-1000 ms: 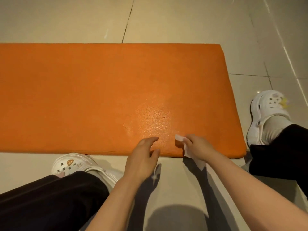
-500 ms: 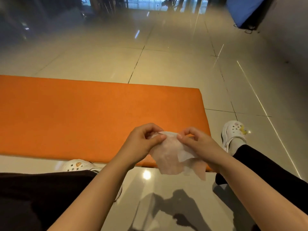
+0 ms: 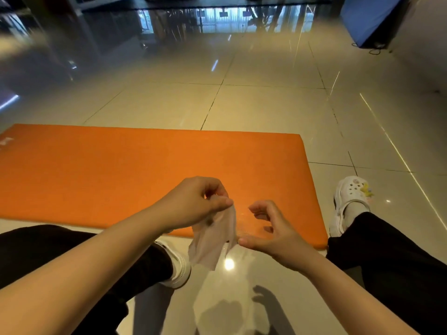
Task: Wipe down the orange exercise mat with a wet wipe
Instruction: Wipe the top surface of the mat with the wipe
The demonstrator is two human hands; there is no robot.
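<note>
The orange exercise mat (image 3: 121, 172) lies flat on the tiled floor in front of me, its right end near my right foot. My left hand (image 3: 196, 201) is raised above the mat's near edge and pinches the top of a thin white wet wipe (image 3: 212, 240), which hangs down unfolded. My right hand (image 3: 268, 233) hovers just right of the wipe with fingers loosely curled, holding nothing; its thumb tip is close to the wipe's lower edge.
My legs in black trousers frame the view, with white clogs at the right (image 3: 350, 201) and the left (image 3: 179, 267). Glossy beige floor tiles (image 3: 266, 110) stretch ahead. A blue panel (image 3: 367, 18) stands at the far right, dark furniture at the far left.
The wipe left the mat and was spread between both hands; now my right hand has let go and it dangles from my left. The view has tilted upward.
</note>
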